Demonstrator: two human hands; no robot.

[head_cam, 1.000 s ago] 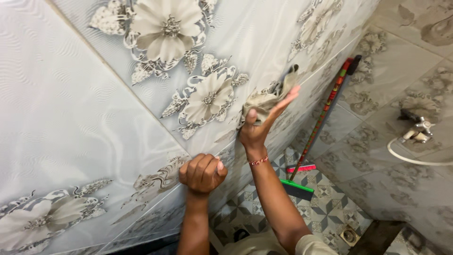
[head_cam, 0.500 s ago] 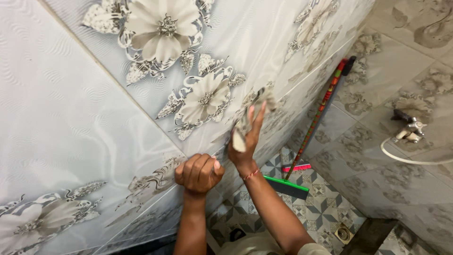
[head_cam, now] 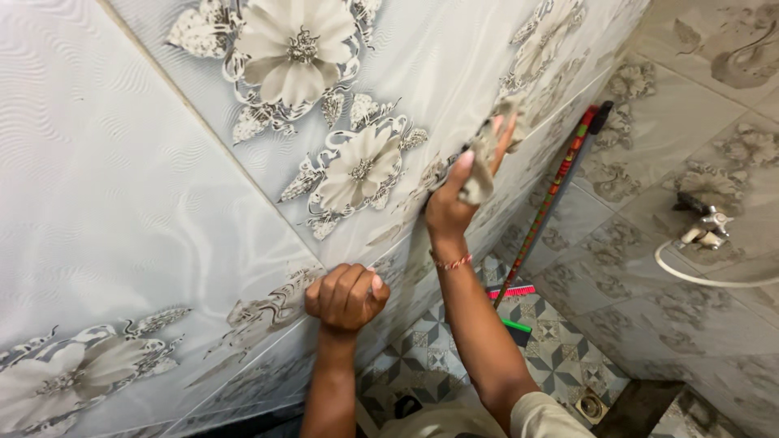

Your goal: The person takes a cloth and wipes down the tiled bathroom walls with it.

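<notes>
Grey cloth (head_cam: 487,158) sits bunched in the right hand (head_cam: 454,203), pressed flat to the tiled wall (head_cam: 122,186) just beside a big flower picture (head_cam: 361,166). The fingers hold the cloth tight. The left hand (head_cam: 345,296) is lower down — curled into a fist, knuckles against the wall, holding nothing. A long brush (head_cam: 552,203) with a striped stick leans on the wall near the patterned floor (head_cam: 560,357). 1 tap (head_cam: 704,231) pokes out on the far wall.
</notes>
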